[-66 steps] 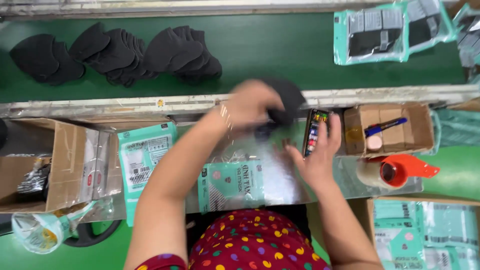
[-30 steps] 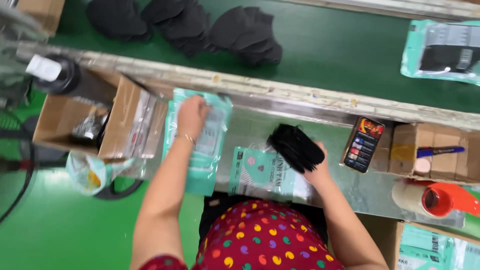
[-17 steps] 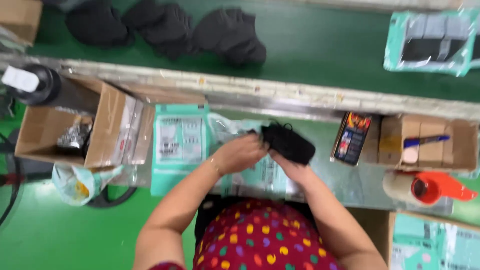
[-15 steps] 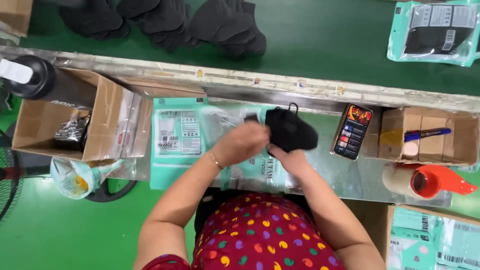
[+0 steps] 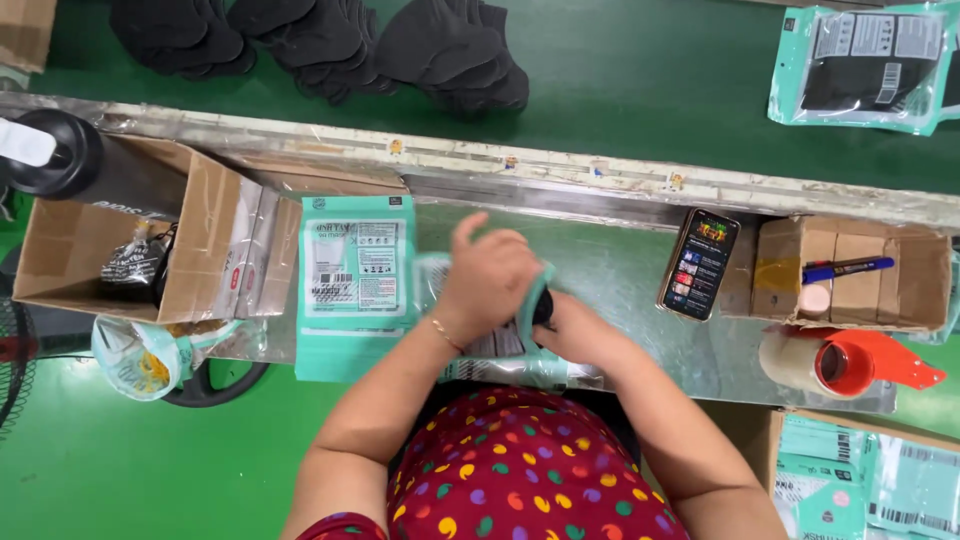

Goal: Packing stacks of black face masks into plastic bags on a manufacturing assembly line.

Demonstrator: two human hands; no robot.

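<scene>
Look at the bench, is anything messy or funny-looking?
Mostly tidy. One oddity: a phone with its screen lit leans tilted against the cardboard box, beside the pouch in both hands.

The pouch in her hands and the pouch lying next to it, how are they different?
The held pouch is gripped by both the left hand and the right hand, bent, with something black showing inside. The lying pouch rests flat on the table, untouched, label side up. Both are mint green.
</scene>
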